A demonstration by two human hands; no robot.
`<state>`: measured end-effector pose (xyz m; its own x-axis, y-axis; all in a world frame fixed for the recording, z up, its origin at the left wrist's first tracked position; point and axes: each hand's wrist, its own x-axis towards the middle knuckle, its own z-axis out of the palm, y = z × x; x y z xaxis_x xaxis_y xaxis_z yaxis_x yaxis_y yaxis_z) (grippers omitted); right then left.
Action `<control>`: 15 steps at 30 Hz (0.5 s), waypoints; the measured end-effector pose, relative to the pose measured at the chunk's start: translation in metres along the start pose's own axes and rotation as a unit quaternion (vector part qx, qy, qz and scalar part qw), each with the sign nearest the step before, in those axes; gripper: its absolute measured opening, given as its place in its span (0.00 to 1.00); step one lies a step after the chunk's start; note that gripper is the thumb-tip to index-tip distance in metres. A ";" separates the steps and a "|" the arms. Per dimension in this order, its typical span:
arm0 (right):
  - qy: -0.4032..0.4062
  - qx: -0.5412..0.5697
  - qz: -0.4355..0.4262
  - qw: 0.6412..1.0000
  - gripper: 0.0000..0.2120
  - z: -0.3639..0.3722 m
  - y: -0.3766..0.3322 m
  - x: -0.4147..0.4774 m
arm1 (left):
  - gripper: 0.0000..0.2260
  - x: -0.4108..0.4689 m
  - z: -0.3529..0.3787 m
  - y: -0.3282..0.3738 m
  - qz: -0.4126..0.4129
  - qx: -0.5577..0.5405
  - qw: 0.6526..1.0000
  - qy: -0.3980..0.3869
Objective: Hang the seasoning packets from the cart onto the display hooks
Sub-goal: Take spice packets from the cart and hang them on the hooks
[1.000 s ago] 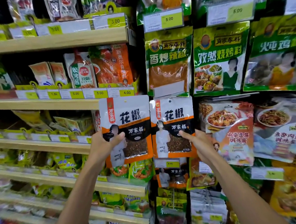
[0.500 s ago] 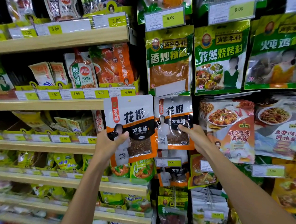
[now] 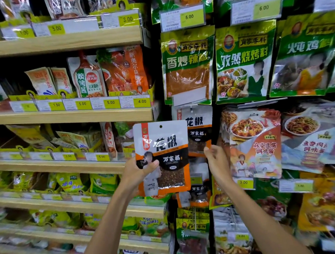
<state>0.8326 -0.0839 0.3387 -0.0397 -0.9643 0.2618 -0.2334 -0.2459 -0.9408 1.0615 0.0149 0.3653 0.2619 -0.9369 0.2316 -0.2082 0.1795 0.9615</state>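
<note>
My left hand (image 3: 139, 168) grips a white, black and orange peppercorn packet (image 3: 164, 146) by its lower left side, thumb across the front. The packet is upright, with its hang hole at the top. Behind it a second, matching packet (image 3: 198, 123) hangs on a display hook (image 3: 191, 108) under the green chilli powder bag. My right hand (image 3: 216, 159) has its fingers curled at the lower right corner of that hung packet and pinches its edge. The held packet covers the left half of the hung one. No cart is in view.
Green seasoning bags (image 3: 245, 61) hang in the row above, and sauce packets (image 3: 254, 143) hang to the right. More matching packets (image 3: 194, 196) hang below. Wooden shelves (image 3: 70, 117) with price tags and pouches fill the left side.
The packet in my right hand has moved up and back onto the hook. My left hand has carried its packet to the right, in front of the hung one.
</note>
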 end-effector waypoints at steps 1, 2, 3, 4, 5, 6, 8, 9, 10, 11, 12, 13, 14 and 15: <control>-0.032 0.056 0.006 0.998 0.20 0.001 -0.003 -0.012 | 0.19 0.000 0.006 0.000 -0.001 -0.006 1.000 -0.008; -0.073 0.108 0.019 0.991 0.23 0.002 -0.008 -0.021 | 0.17 -0.001 0.013 0.001 -0.004 -0.012 1.000 -0.019; -0.103 0.139 0.030 0.984 0.25 0.003 -0.012 -0.028 | 0.17 -0.001 0.019 0.002 -0.005 -0.020 0.999 -0.031; -0.117 0.147 0.034 0.982 0.27 0.003 -0.015 -0.031 | 0.17 -0.001 0.026 0.005 -0.003 -0.025 0.999 -0.043; -0.121 0.156 0.029 0.980 0.27 0.003 -0.017 -0.033 | 0.17 -0.001 0.033 0.008 -0.002 -0.033 0.998 -0.051; -0.120 0.171 0.024 0.978 0.25 0.001 -0.020 -0.033 | 0.15 0.000 0.039 0.010 -0.004 -0.038 0.998 -0.056; -0.117 0.202 0.021 0.972 0.18 -0.003 -0.022 -0.030 | 0.12 0.002 0.050 0.017 -0.006 -0.030 0.998 -0.057; -0.114 0.209 0.018 0.971 0.16 -0.006 -0.022 -0.028 | 0.10 0.004 0.053 0.020 -0.003 -0.016 0.998 -0.056; -0.107 0.209 0.016 0.972 0.14 -0.008 -0.022 -0.027 | 0.07 0.005 0.054 0.024 0.013 0.006 0.999 -0.052; -0.098 0.207 0.016 0.973 0.14 -0.011 -0.023 -0.025 | 0.05 0.007 0.053 0.029 0.044 0.034 0.998 -0.039; -0.085 0.205 0.018 0.975 0.14 -0.013 -0.022 -0.023 | 0.04 0.009 0.051 0.035 0.087 0.067 0.994 -0.004; -0.073 0.201 0.019 0.977 0.14 -0.015 -0.022 -0.021 | 0.05 0.012 0.045 0.041 0.133 0.101 0.984 0.054; -0.063 0.194 0.020 0.979 0.14 -0.017 -0.021 -0.019 | 0.07 0.016 0.039 0.047 0.189 0.144 0.962 0.132; -0.056 0.187 0.019 0.981 0.14 -0.019 -0.021 -0.017 | 0.08 0.022 0.031 0.055 0.256 0.207 0.919 0.215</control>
<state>0.8196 -0.0607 0.3579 0.0700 -0.9731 0.2194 0.1398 -0.2082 -0.9681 1.0270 -0.0052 0.4183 0.3601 -0.5395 0.7611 -0.7251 0.3514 0.5922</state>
